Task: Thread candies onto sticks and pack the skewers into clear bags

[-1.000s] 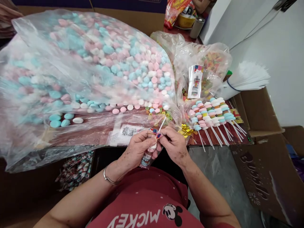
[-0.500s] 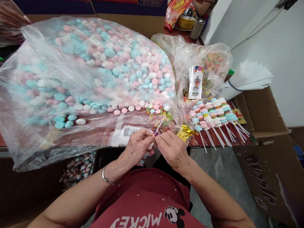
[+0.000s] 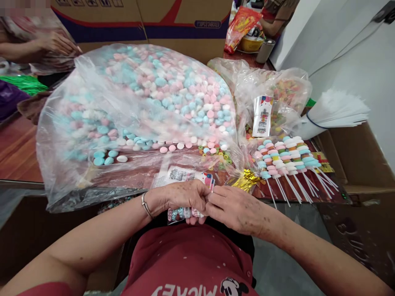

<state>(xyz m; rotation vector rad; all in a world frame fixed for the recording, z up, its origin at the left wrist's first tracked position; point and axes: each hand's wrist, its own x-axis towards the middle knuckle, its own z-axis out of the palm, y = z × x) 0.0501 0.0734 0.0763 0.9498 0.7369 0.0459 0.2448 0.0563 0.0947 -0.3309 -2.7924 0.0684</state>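
My left hand (image 3: 188,194) is closed around a bagged candy skewer (image 3: 182,213), whose clear printed wrapper shows blue and pink pieces below the palm. My right hand (image 3: 236,209) meets it fingertip to fingertip, fingers curled in a pinch; what they pinch is hidden. Just behind the hands lies a pile of flat printed bags (image 3: 179,174). A bundle of gold twist ties (image 3: 245,181) rests beyond my right hand. Unwrapped candy skewers (image 3: 284,158) on white sticks lie in a row at the table's right end.
A big clear plastic bag (image 3: 173,94) of pink, blue and white candies covers much of the table (image 3: 18,152). Another bag (image 3: 290,88) holds gummy rings, with stacked wrappers (image 3: 262,117) on it. White sticks (image 3: 336,109) stand at right. Another person's hand (image 3: 60,43) is at upper left.
Both hands now sit closer together, the right fingers folded over the left fingertips. The bagged skewer has turned more level and its white stick is no longer visible. The view has shifted upward and left.
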